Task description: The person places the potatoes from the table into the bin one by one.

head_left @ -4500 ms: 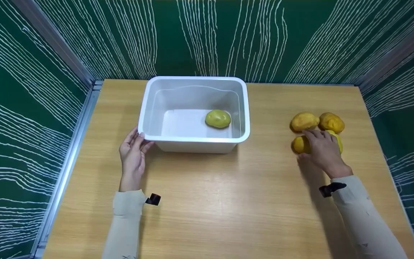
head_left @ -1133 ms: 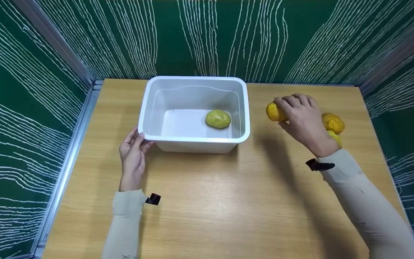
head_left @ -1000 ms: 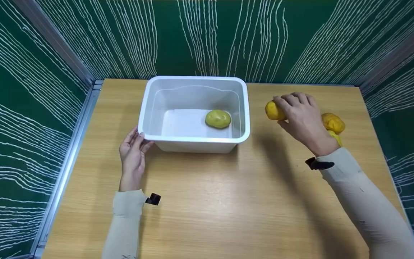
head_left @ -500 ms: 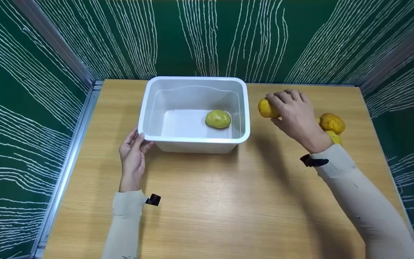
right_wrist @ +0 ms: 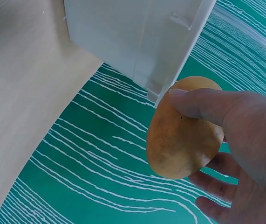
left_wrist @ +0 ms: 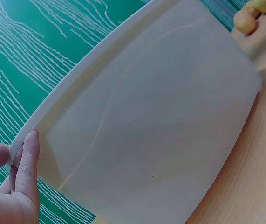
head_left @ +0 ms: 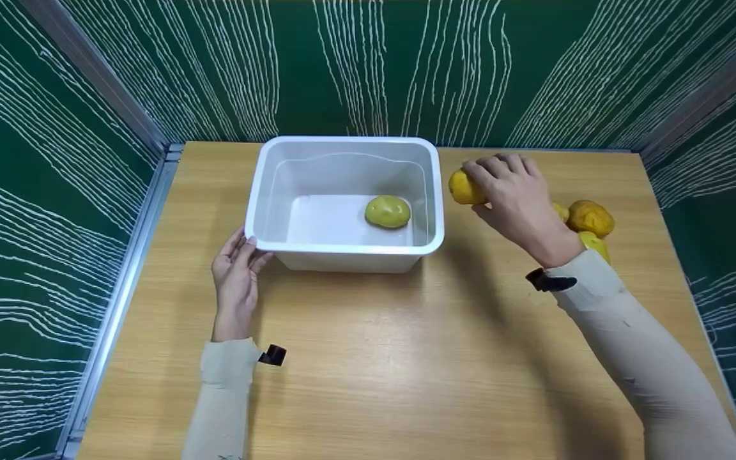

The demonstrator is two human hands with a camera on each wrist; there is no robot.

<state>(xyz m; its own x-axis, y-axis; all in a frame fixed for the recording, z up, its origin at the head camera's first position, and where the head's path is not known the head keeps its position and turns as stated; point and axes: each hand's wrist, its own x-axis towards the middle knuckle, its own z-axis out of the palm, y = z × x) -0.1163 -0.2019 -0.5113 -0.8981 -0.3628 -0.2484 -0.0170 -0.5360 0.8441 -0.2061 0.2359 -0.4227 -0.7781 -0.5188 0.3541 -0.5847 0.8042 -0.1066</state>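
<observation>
A white plastic tub (head_left: pixel 342 248) stands at the back of the table with a greenish-yellow mango (head_left: pixel 388 211) inside, right of its middle. My left hand (head_left: pixel 236 287) pinches the tub's near left corner by the rim, as the left wrist view also shows. Just off the tub's right side, my right hand (head_left: pixel 521 198) holds a yellow mango (head_left: pixel 466 188) above the table. In the right wrist view the thumb presses on the held mango's (right_wrist: pixel 184 135) face, and the fingers are partly hidden behind it.
At the right lie a wrinkled orange-yellow mango (head_left: pixel 590 218), a yellow-green mango (head_left: pixel 593 245) and another mango (head_left: pixel 561 211), half hidden behind the right hand. Green walls (head_left: pixel 393 70) with white lines border the wooden table (head_left: pixel 368 358) at the back and sides.
The right hand picked a mango from the group at the right, lifted it and carried it left towards the tub. The left hand and the tub have stayed in place.
</observation>
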